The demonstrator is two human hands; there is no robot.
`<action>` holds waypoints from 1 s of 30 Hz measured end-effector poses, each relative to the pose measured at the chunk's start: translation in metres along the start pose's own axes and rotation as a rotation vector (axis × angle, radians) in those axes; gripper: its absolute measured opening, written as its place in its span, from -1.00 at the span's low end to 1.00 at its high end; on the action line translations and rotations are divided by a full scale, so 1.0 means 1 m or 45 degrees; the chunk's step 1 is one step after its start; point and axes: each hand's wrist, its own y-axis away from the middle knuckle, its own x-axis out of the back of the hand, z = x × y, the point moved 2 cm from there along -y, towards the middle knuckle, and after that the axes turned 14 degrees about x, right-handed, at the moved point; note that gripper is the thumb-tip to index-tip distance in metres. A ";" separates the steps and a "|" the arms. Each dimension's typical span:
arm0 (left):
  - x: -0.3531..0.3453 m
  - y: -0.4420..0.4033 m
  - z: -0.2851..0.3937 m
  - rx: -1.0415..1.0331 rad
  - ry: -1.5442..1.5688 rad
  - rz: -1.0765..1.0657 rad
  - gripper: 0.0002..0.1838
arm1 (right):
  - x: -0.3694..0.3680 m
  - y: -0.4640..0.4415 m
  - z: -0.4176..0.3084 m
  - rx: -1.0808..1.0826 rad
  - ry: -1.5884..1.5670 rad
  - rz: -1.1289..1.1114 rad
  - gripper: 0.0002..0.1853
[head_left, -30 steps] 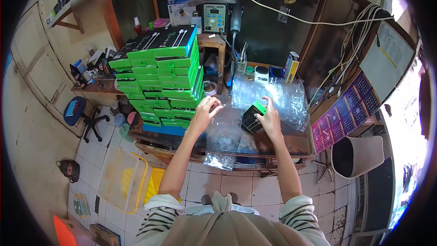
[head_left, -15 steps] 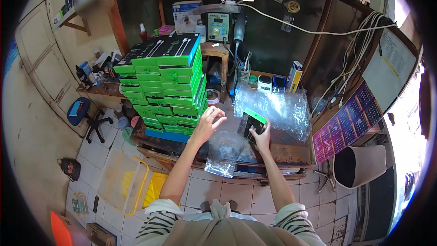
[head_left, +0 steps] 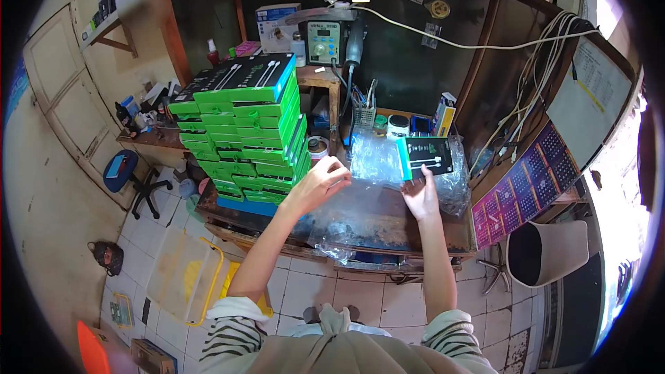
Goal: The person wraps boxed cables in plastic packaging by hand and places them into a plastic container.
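Observation:
My right hand (head_left: 421, 197) grips a flat black box with a green edge (head_left: 438, 149), printed with a picture of white cables. It holds the box tilted up above the clear plastic wrap on the workbench. My left hand (head_left: 320, 183) is over the bench beside the tall stack of similar boxes (head_left: 260, 128), its fingers curled together. Whether anything is between those fingers is hidden. Below that hand a crumpled clear plastic bag (head_left: 336, 235) lies at the front edge of the bench. A larger heap of clear plastic (head_left: 374, 156) spreads behind the held box.
At the back stand a soldering station (head_left: 323, 43), a pen basket (head_left: 364, 116), a white jar (head_left: 398, 125) and a yellow box (head_left: 445, 114). Cables (head_left: 547, 62) hang at right above a calendar (head_left: 523, 183). A clear bin (head_left: 181, 273) sits on the floor.
My right hand has moved right and lifted the box, turning it so its printed face shows. The left hand stays near the stack, its fingers drawn closer together. The small plastic bag looks more crumpled.

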 end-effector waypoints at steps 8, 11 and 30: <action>-0.014 -0.002 0.006 -0.074 -0.072 -0.048 -0.82 | -0.048 0.005 -0.014 0.240 0.331 -0.347 -0.61; -0.015 -0.002 0.012 -0.057 -0.092 -0.060 -0.82 | -0.050 0.004 -0.008 0.158 0.534 -0.387 -0.51; 0.013 -0.014 -0.011 -0.141 -0.080 -0.064 -0.84 | -0.060 0.023 0.008 0.388 1.072 -0.576 -0.56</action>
